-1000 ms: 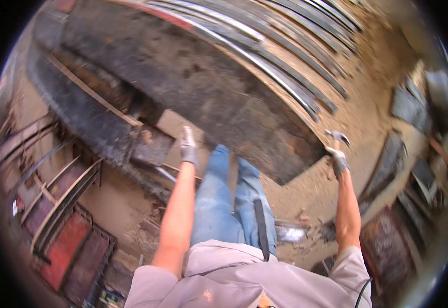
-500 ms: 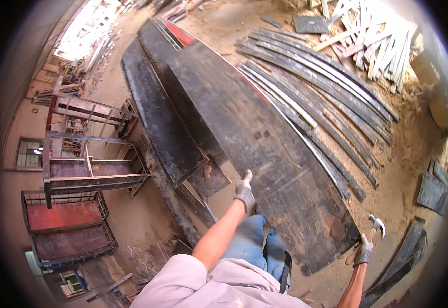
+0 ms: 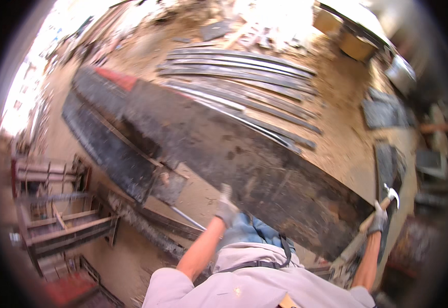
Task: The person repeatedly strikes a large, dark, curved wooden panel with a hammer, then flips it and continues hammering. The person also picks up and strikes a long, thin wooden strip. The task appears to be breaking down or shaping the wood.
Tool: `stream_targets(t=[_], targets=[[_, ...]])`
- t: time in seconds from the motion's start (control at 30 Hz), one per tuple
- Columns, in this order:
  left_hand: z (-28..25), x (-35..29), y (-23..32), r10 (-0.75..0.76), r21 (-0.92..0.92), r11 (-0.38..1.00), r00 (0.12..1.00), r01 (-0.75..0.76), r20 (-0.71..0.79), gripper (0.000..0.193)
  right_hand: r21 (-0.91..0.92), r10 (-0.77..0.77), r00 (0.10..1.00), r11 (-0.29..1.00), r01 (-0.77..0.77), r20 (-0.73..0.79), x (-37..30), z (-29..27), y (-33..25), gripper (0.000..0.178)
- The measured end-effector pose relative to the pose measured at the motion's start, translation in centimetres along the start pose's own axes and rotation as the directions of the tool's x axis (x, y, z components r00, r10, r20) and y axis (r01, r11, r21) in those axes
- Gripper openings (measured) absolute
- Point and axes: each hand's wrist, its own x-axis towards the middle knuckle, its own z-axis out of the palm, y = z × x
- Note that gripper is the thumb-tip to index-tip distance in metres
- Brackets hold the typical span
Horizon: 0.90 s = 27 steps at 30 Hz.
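A long dark plywood panel (image 3: 265, 164), stained and scuffed, stretches from far left toward my right side, in front of my body. My left hand (image 3: 227, 208), in a pale glove, grips its near edge, with the fingers partly hidden. At the panel's right end, my gloved right hand (image 3: 378, 219) is closed around a claw hammer (image 3: 384, 204). The hammer's metal head points up and away, and its wooden handle runs down past the panel's corner. Beyond the left hand, another dark panel (image 3: 108, 146) lies beneath the long one.
Several long dark strips (image 3: 244, 77) lie on the sandy floor past the panel. Wooden frames (image 3: 62, 226) stand at left, near a red board (image 3: 70, 287). Dark boards (image 3: 385, 110) lie at right, below a yellowish box (image 3: 357, 47). Scrap wood (image 3: 275, 31) is heaped at the back.
The view has turned to the right, and the panel lies more crosswise in it. Both hands keep their places at the panel, the right still with the hammer.
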Motion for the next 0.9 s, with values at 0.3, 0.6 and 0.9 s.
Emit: stream_targets(t=[0.3, 0.6, 0.9], targets=[[2.0, 2.6, 0.7, 0.218, 0.098, 0.964, 0.945, -0.248, 0.245, 0.068, 0.057, -0.143, 0.886, 0.981, 0.187, -0.442, -10.3, -6.4, -5.4, 0.029], [22.1, 4.9, -31.7, 0.065, 0.285, 0.946, 0.954, -0.152, 0.294, 0.061, 0.020, 0.075, 0.448, 0.992, -0.126, -0.891, -3.9, -42.3, 5.6, 0.048], [35.5, -1.3, -60.6, -0.814, 0.505, -0.209, 0.435, -0.838, 0.385, 0.073, 0.025, 0.005, 0.105, 0.981, 0.193, -0.994, -6.6, -53.5, 15.1, 0.054]])
